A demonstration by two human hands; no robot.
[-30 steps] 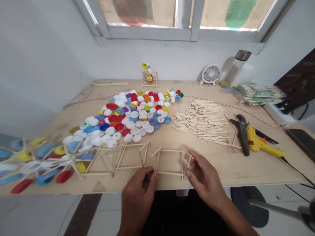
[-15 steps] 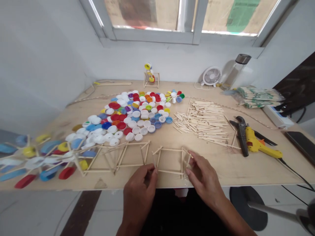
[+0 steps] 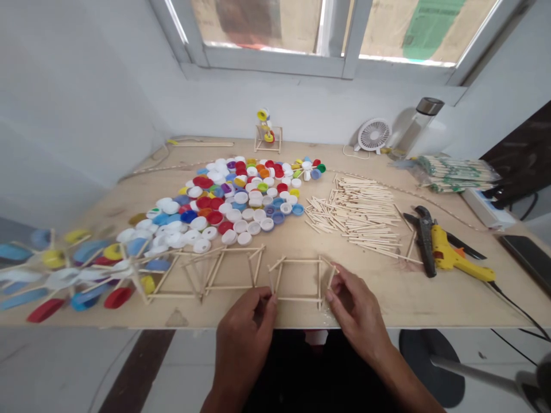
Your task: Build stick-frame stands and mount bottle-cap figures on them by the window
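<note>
The table's (image 3: 413, 301) front edge runs just below both hands, with the wrists hanging out past it. Bare wood separates the right hand (image 3: 357, 298) from the glue gun (image 3: 458, 255) and the black cutter (image 3: 425, 241), and another strip lies between the hands and the stick pile (image 3: 370, 212). Leftward, room is tight: a second frame (image 3: 230, 288) stands near the left hand's (image 3: 247, 318) knuckles, and beyond it a row of sticks leads to the blurred cap wheels (image 3: 86, 278). The stick frame (image 3: 299, 299) is at the front of the table, between the two hands. The left thumb and forefinger are nearly closed, pinching the frame's left end low down. The right thumb and forefinger are a little apart, holding the upright stick at its right end, thumb lower and forefinger higher; the other fingers curl behind, and how firmly they press is hard to judge from here. Farther back, a clear plastic bag (image 3: 458, 172) holds bundled sticks with green markings. Behind it stands a capped bottle (image 3: 415, 129), beside the white fan (image 3: 373, 135). The bottle caps (image 3: 241, 201) lie loose in a broad heap left of the stick pile.
</note>
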